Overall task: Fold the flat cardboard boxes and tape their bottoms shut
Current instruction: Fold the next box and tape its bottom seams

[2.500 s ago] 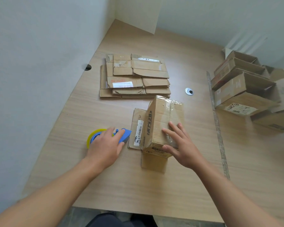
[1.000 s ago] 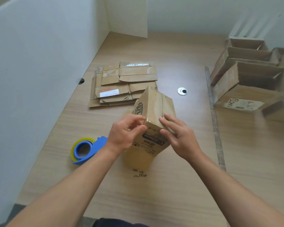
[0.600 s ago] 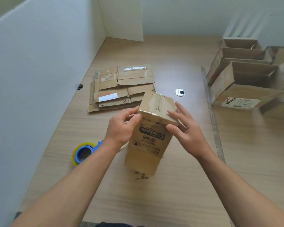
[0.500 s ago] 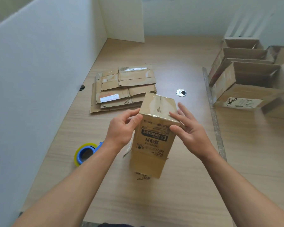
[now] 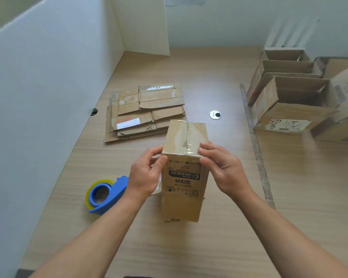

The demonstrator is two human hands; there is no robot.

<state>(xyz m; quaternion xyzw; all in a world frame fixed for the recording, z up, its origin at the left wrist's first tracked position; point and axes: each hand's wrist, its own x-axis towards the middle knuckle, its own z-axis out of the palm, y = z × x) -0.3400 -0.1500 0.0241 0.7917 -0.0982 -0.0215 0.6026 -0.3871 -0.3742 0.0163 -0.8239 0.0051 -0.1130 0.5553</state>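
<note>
Box: the box (image 5: 184,177) stands on end at the centre of the frame, open flaps down on the worktop (image 5: 209,247), taped bottom facing up, so the seam is in plain sight.
Tape strip: the tape strip (image 5: 186,137) runs clear along the middle seam and over the near top edge.
Left grip: the left grip (image 5: 147,175) grasps the box's upper left corner, thumb on the near face and fingers curled round the side, likely to steady it.
Right grip: the right grip (image 5: 223,173) pinches the upper right corner, fingertips on the tape end at the top edge and thumb on the near face, apparently pressing the tape flat.
Tape dispenser: the blue tape dispenser (image 5: 105,194) lies at lower left, just beside the left wrist and within easy reach.
Flat boxes: the flat boxes (image 5: 145,111) wait stacked above centre left.
Finished boxes: the finished boxes (image 5: 289,101) sit at upper right, well apart.
Stage: taping of this box looks nearly done.
</note>
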